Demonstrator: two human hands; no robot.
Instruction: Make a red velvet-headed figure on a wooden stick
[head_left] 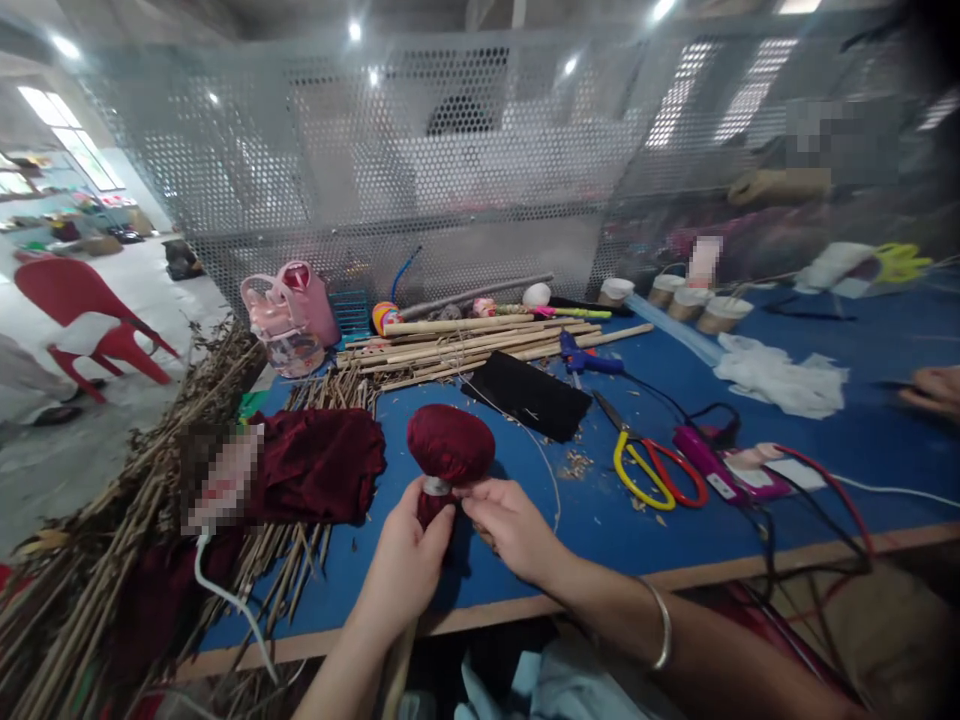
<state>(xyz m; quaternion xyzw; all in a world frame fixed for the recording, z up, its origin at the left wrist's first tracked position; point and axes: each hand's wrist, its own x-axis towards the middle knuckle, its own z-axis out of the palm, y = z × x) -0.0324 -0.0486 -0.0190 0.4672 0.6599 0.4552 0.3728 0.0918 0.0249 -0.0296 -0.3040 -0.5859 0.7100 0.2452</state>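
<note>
A rounded dark red cloth bundle (451, 443) stands upright above the blue table, its narrow neck wrapped with a greyish band (436, 486). My left hand (411, 550) is wrapped round the cloth below the band, thumb in front. A pale stick (400, 670) runs down beneath that hand. My right hand (514, 525) pinches at the right side of the neck, fingertips against the band; anything between them is too small to make out. More dark red cloth (319, 465) lies to the left, on a heap of thin sticks.
Scissors (646, 470), a blue glue gun (589, 358) and a purple power strip (712, 465) lie right. Black cloth (531, 395) and long sticks (480, 345) lie behind. A pink bottle (294, 325) stands back left. Another person's hand (934, 390) shows at the right edge.
</note>
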